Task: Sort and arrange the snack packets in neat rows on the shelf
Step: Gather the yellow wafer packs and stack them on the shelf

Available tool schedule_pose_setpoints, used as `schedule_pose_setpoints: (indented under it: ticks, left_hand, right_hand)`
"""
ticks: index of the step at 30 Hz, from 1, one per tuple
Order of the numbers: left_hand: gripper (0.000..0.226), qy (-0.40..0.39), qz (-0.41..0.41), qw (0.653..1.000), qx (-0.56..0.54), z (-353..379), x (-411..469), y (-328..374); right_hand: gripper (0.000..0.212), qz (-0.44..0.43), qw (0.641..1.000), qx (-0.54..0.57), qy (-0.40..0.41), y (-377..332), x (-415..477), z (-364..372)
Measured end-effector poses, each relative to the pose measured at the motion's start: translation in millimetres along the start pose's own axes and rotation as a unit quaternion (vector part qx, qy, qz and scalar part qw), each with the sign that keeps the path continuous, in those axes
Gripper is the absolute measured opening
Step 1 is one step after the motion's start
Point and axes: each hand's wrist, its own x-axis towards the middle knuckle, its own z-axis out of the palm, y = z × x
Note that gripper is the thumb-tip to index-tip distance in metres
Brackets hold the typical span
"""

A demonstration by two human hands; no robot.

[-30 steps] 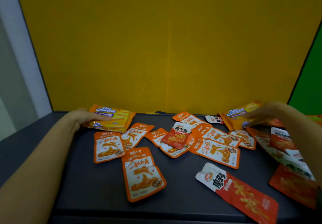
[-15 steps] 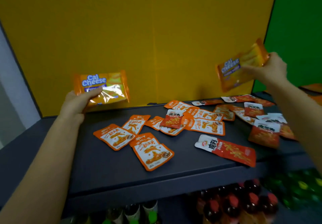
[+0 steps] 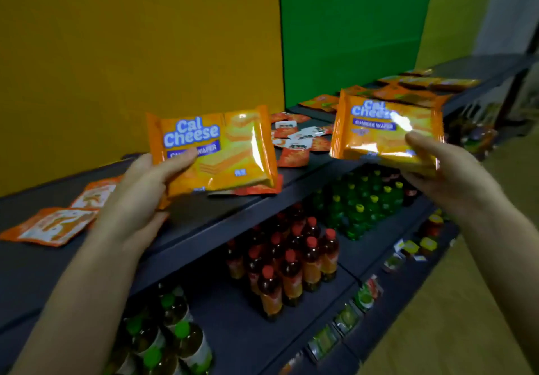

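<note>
Cal Cheese packet [image 3: 215, 152] is gripped at its lower corner by the left hand [image 3: 140, 199]; the right hand [image 3: 449, 176] holds a second Cal Cheese packet [image 3: 379, 129]. Both hang above the dark shelf [image 3: 32, 269], where small orange packets [image 3: 55, 225] lie scattered.

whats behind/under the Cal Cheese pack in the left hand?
Only the red-orange edge of a flat snack packet on the dark shelf shows past the glossy orange Cal Cheese wafer pack that the left hand holds. The rest is covered.
</note>
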Motion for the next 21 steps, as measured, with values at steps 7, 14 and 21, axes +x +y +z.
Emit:
schedule_pose_setpoints:
  ticks: [7,14,21]
  left_hand:
    - [0.014,-0.076,-0.078,0.994,0.010,92,-42,-58]
    - [0.022,-0.069,-0.180,0.981,0.030,199,-75,-131]
    - [0.007,-0.079,-0.208,0.975,0.008,300,-84,-167]
  right_hand:
    - [0.008,0.074,0.996,0.002,0.054,44,-32,-127]
    - [0.023,0.133,0.989,0.007,0.070,62,-38,-230]
    - [0.007,0.131,0.982,0.019,0.137,43,-4,-319]
